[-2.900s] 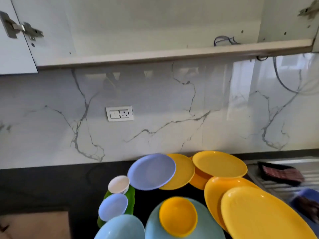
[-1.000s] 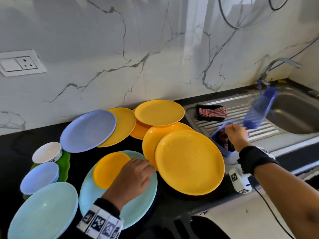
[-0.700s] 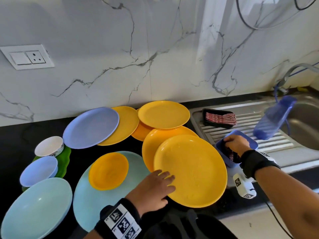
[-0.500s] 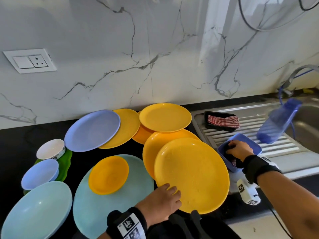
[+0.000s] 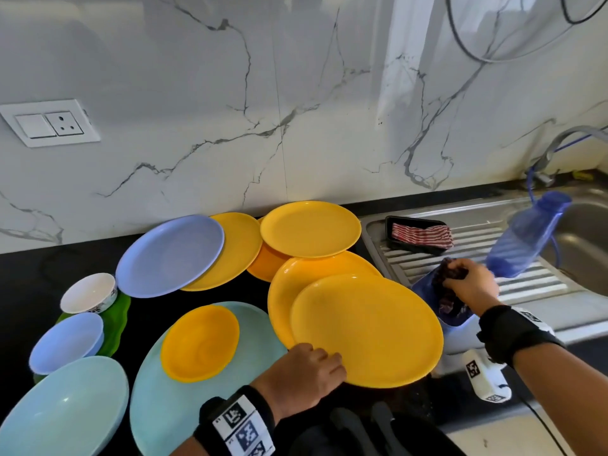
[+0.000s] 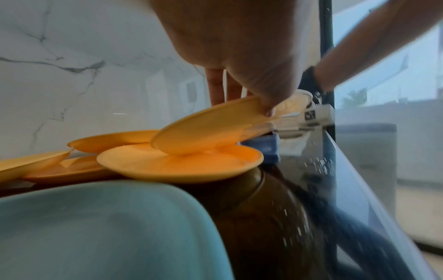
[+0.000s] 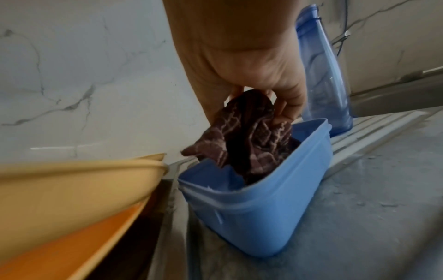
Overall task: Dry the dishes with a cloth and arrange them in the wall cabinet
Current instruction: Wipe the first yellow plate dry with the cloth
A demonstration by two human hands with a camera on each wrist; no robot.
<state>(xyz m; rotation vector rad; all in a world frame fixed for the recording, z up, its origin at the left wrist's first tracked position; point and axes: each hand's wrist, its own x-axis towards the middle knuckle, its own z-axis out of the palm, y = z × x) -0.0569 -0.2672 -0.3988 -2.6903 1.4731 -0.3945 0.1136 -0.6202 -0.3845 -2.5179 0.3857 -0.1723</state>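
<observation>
A large yellow plate (image 5: pixel 368 327) lies tilted on another yellow plate (image 5: pixel 296 281) on the black counter. My left hand (image 5: pixel 309 370) grips its near rim, thumb on top and fingers beneath, and the left wrist view shows that yellow plate (image 6: pixel 206 123) lifted at the gripped edge. My right hand (image 5: pixel 467 284) pinches a dark maroon patterned cloth (image 5: pixel 444 291) and holds it partly out of a blue plastic tub (image 5: pixel 424 287) on the sink's drainboard. The right wrist view shows the cloth (image 7: pixel 246 132) hanging from my fingers into the blue tub (image 7: pixel 258 191). The wall cabinet is out of view.
More yellow plates (image 5: pixel 309 228), a lilac plate (image 5: pixel 171 255), two pale teal plates (image 5: pixel 62 409), a small yellow plate (image 5: pixel 200 340) and small bowls (image 5: pixel 88 291) crowd the counter. A blue bottle (image 5: pixel 526 241) and a black tray with a striped cloth (image 5: pixel 421 235) sit on the drainboard (image 5: pixel 526 284).
My left hand moved from the small yellow plate to the large yellow plate's rim and gripped it. My right hand reached into the blue tub and lifted the cloth partly out.
</observation>
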